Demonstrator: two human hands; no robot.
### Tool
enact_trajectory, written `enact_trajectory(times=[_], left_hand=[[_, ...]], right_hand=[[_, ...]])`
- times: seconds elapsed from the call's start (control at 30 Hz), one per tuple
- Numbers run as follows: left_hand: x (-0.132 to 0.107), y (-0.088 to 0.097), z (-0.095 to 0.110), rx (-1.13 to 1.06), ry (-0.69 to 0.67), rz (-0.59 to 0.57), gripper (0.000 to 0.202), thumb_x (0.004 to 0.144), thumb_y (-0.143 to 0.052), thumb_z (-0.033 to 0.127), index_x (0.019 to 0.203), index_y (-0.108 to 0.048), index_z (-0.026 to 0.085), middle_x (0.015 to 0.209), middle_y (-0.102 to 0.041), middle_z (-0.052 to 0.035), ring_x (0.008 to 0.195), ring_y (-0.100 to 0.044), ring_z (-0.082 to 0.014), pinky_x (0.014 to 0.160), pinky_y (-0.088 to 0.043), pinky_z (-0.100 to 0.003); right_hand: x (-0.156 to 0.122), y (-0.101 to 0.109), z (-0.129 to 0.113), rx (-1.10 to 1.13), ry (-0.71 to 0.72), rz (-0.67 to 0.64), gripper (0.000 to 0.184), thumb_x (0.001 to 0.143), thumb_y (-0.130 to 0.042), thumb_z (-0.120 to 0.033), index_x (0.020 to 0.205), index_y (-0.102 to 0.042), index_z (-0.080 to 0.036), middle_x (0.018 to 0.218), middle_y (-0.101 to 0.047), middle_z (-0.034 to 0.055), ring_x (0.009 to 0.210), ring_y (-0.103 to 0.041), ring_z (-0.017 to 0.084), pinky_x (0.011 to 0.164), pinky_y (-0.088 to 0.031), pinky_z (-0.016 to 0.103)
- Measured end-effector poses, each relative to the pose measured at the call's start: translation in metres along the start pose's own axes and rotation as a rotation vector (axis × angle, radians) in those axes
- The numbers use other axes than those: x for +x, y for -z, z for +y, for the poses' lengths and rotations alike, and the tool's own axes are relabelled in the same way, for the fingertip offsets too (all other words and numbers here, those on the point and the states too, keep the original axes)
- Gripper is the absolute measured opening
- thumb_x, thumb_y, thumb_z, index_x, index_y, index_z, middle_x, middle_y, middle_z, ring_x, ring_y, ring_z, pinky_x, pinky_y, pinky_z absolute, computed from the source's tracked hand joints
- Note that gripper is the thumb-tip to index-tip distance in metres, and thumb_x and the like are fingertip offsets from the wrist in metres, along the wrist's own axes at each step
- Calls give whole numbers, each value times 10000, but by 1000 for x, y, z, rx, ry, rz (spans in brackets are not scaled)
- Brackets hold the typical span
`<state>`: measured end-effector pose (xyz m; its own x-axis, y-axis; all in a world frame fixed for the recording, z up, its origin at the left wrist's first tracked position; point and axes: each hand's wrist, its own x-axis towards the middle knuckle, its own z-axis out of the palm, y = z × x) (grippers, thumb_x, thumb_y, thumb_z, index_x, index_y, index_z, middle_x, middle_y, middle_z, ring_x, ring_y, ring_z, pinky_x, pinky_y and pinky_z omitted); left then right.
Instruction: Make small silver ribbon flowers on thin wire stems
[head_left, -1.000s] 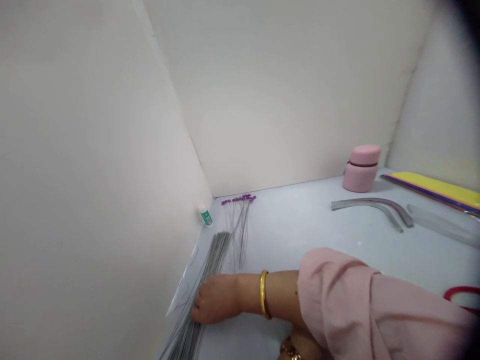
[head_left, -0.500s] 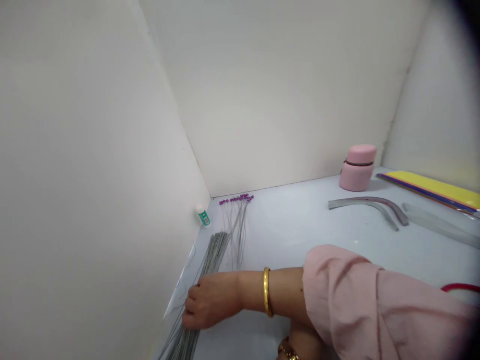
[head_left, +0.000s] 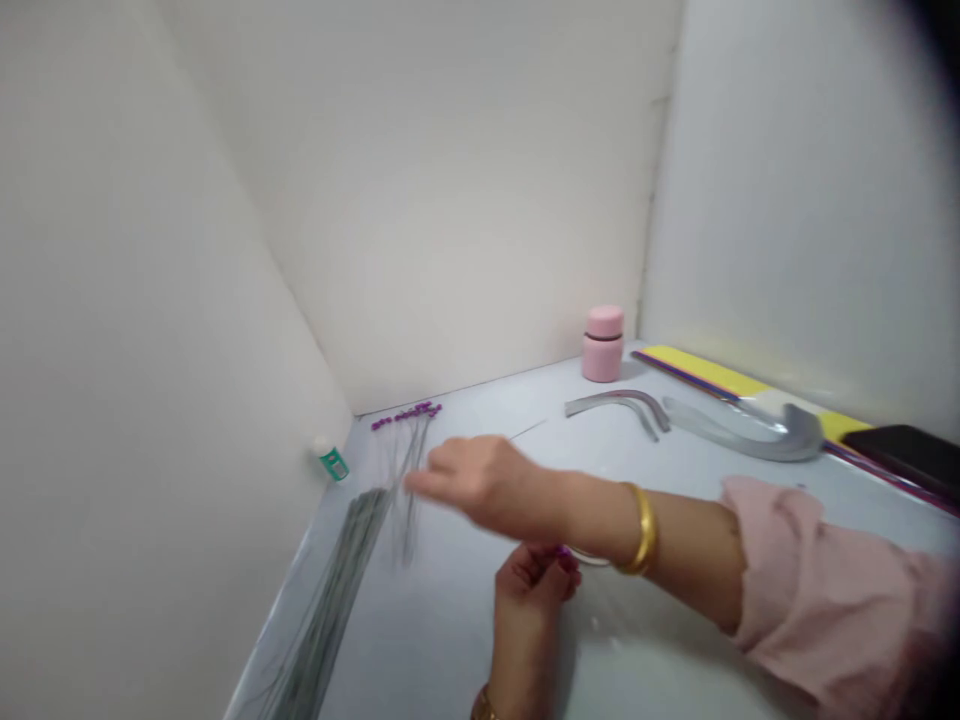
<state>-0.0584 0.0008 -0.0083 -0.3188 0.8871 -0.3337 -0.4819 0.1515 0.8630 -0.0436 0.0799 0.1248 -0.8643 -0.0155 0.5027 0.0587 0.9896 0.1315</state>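
Observation:
My right hand [head_left: 480, 485], with a gold bangle on the wrist, is raised over the table and blurred by motion. Its fingers are closed, and a thin grey wire [head_left: 529, 430] sticks out beyond it. Below, my left hand [head_left: 532, 580] pinches a small purple piece [head_left: 564, 552], partly hidden by the fingers and the right forearm. A long bundle of grey wires [head_left: 330, 600] lies to the left. Behind it are several thin wires with purple tips [head_left: 409, 412], their stems spread on the table towards me.
A small white and green tube [head_left: 331, 460] stands by the left wall. At the back is a pink lidded container [head_left: 603, 345]. Curved grey strips [head_left: 622, 400], a clear curved bundle [head_left: 780, 440], yellow sheets [head_left: 705, 372] and a black phone-like object [head_left: 907, 452] lie along the right.
My right hand has left the wire bundle and moved up and right, with a wire now showing beyond it. My left hand has come into view. The camera has turned right.

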Motion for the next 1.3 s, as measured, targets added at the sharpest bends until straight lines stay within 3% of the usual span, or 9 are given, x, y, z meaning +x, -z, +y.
enact_trajectory(times=[0.07,0.1,0.27,0.4,0.53,0.77,0.97,1.17,1.3], left_hand=[[4,-4,-1,-21,1,-47,196,744,-661,229,882,-615,97,767,-656,-32,632,-612,-112,629,-500,-266],[5,-5,-2,-36,0,-55,213,677,-721,225,815,-629,90,673,-658,-21,570,-601,-92,603,-490,-230],[2,-6,-2,-114,-18,-13,326,505,-822,256,743,-663,100,609,-690,-34,551,-622,-86,575,-492,-170],[-1,-7,1,-153,-28,42,293,544,-806,203,788,-662,126,666,-709,-27,613,-648,-88,623,-509,-159],[-3,-7,5,-153,-25,56,259,600,-774,165,823,-652,114,702,-707,-43,639,-649,-90,634,-517,-158],[-8,-6,7,-173,-13,19,199,681,-713,133,862,-634,109,745,-695,-57,641,-640,-82,640,-522,-158],[-5,-4,8,-223,15,29,163,724,-665,92,882,-628,113,750,-686,-51,635,-638,-72,638,-528,-153],[0,4,18,-346,-27,198,192,776,-539,-15,867,-648,115,765,-680,-54,634,-651,-71,599,-546,-136],[5,10,27,-352,-99,234,236,794,-484,-47,835,-653,111,745,-673,-43,619,-651,-64,594,-549,-125]], right_hand=[[-48,13,38,53,-398,-133,232,885,-396,-190,1048,-556,-231,823,-634,29,757,-545,155,598,-329,241],[-75,20,53,50,-503,-164,233,894,-384,-222,1038,-567,-221,843,-647,44,752,-559,162,602,-336,242],[-195,49,80,138,-690,-344,227,839,-433,-208,795,-655,-215,702,-678,9,615,-591,151,543,-355,212],[-237,65,60,291,-773,-488,234,800,-440,-178,778,-665,-240,638,-657,-20,547,-566,132,501,-345,199],[-234,63,39,363,-790,-608,171,747,-491,-156,718,-645,-225,672,-644,-2,619,-569,160,560,-354,231],[-189,24,10,401,-610,-662,83,785,-537,-188,787,-618,-203,725,-656,19,680,-601,182,566,-343,234],[-176,3,7,420,-552,-620,231,862,-456,-213,688,-603,-179,681,-643,18,626,-578,146,566,-344,213],[-185,4,19,461,-665,-573,208,868,-420,-227,792,-611,-202,664,-621,11,624,-561,141,553,-339,207],[-179,16,11,474,-636,-574,241,857,-441,-220,680,-600,-180,697,-621,19,642,-564,135,577,-353,211]])
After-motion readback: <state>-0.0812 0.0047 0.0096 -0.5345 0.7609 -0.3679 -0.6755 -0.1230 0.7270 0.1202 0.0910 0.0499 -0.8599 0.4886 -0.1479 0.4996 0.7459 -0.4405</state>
